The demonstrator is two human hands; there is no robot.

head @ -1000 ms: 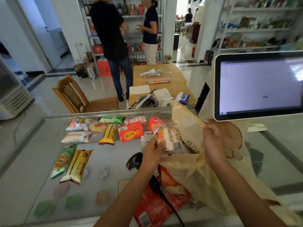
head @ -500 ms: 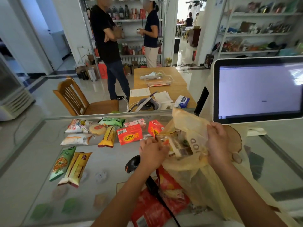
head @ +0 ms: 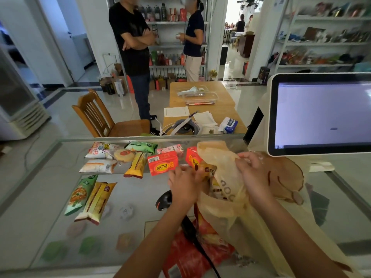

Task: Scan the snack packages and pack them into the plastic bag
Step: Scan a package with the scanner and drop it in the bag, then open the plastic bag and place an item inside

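Observation:
A tan translucent plastic bag [head: 224, 209] stands open on the glass counter [head: 30, 207]. My right hand [head: 255, 173] grips its far rim. At the bag's mouth my left hand [head: 185, 184] holds a clear snack package [head: 209, 170], which is partly inside. Several snack packs lie on the counter to the left: a red box [head: 162, 162], a yellow bar pack [head: 137, 162], a green pack [head: 79, 194], a yellow-brown pack [head: 96, 200], a white pack [head: 98, 166]. A black handheld scanner [head: 163, 200] lies under my left forearm.
A large red snack bag [head: 200, 255] lies at the counter's near edge with the scanner cable across it. A white touchscreen register [head: 321, 115] stands at the right. Beyond the counter are a wooden chair [head: 96, 117], a wooden table [head: 202, 105] and two standing people.
My left hand has lowered the clear snack package from above the bag's mouth into the bag. My right hand kept hold of the bag's rim.

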